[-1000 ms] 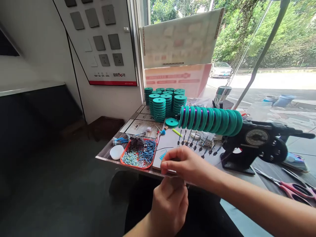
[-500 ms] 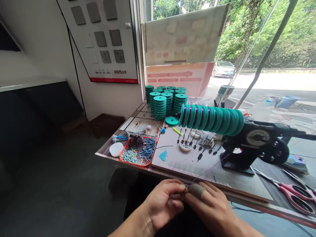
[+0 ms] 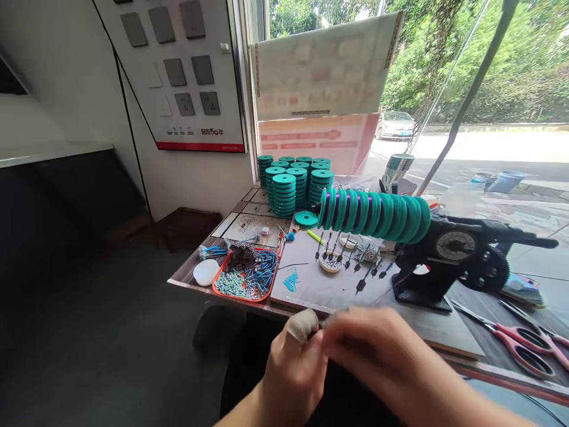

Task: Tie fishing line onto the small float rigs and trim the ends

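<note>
The step in hand looks to be close fingertip work just off the near edge of the desk (image 3: 183, 276): the left hand (image 3: 296, 367) is curled, a grey cover (image 3: 303, 325) on one finger, and the right hand (image 3: 377, 341), blurred, meets it tip to tip. Whatever they work on would lie between those fingertips, but it is hidden, so I cannot tell whether either hand pinches anything. The next move seems to call for a steady left hand and small, exact motions of the right. Just beyond them lies the board (image 3: 311, 295), with loose blue tubes (image 3: 291, 280) near its left side, dark tags (image 3: 361, 286) spread across the middle, a dish (image 3: 330, 270) of beads and a yellow-green pen (image 3: 316, 237) farther back. To the left sit a red tray (image 3: 246, 299) of small parts and a white lid (image 3: 205, 273). Far off stand stacks of green spools (image 3: 284, 196), one lone spool (image 3: 306, 219) in front. On the right, the black winder (image 3: 422, 281) carries a row of green discs (image 3: 376, 214) over the board, which could crowd the right arm if it reached far; scissors (image 3: 524, 356) lie near right, well apart.
</note>
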The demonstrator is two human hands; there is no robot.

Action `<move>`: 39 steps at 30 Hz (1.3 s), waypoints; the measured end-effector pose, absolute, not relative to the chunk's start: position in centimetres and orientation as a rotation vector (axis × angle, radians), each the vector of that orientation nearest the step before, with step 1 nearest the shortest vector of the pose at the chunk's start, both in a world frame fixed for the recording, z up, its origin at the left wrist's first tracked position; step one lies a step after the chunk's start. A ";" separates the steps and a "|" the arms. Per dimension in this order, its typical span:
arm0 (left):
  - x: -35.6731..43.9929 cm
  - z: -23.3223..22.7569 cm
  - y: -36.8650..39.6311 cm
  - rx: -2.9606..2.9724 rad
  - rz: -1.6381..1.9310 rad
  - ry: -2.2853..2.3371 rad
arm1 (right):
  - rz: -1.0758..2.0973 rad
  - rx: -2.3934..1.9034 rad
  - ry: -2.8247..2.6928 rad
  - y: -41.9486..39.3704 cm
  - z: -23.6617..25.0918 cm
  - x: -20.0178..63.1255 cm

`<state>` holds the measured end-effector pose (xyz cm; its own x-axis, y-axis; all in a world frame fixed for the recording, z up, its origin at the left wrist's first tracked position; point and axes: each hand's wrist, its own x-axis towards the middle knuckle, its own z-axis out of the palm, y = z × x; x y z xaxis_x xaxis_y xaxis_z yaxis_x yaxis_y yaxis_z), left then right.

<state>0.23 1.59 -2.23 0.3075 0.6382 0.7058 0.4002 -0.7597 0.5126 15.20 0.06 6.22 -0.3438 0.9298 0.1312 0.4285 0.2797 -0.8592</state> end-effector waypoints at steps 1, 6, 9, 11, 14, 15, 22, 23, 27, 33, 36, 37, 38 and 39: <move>0.1 -2.7 1.7 2.334 1.453 0.962 | 1.187 -1.224 -1.766 1.4 7.3 15.0; -0.4 -2.1 2.0 2.028 1.340 1.044 | 1.475 -1.211 -1.618 6.2 8.2 13.4; -0.1 -0.2 1.9 1.781 1.249 1.032 | 1.375 -1.206 -1.667 5.4 7.3 13.5; 0.3 1.0 2.0 1.380 1.104 1.008 | 1.119 -1.195 -1.736 3.5 6.5 14.6; 0.8 2.0 2.6 0.724 0.758 0.933 | 0.077 -0.962 -2.008 0.3 4.6 16.8; 0.9 2.0 2.8 0.619 0.679 0.912 | -0.206 -0.835 -2.099 -0.4 3.8 17.3; 0.9 1.5 3.2 0.561 0.579 0.866 | -0.521 -0.722 -2.271 -1.0 0.9 17.0; 0.9 1.6 3.1 0.596 0.593 0.868 | -0.504 -0.732 -2.266 -1.1 0.8 16.8; 0.8 2.1 2.8 0.957 0.746 0.915 | -0.401 -0.774 -2.246 -2.0 0.3 16.1; 0.0 0.2 1.8 1.789 1.056 0.988 | 0.825 -0.991 -1.888 -0.1 3.7 15.4; -0.3 -1.6 2.0 1.693 1.159 1.078 | 1.401 -1.181 -1.491 3.2 6.3 14.7; -0.4 -1.9 2.1 1.655 1.166 1.096 | 1.455 -1.191 -1.464 4.2 6.8 14.2; -0.4 -1.9 2.2 1.635 1.162 1.097 | 1.482 -1.191 -1.467 5.0 7.2 13.8; -0.4 -1.8 2.2 1.633 1.155 1.077 | 1.475 -1.191 -1.487 5.5 7.4 13.4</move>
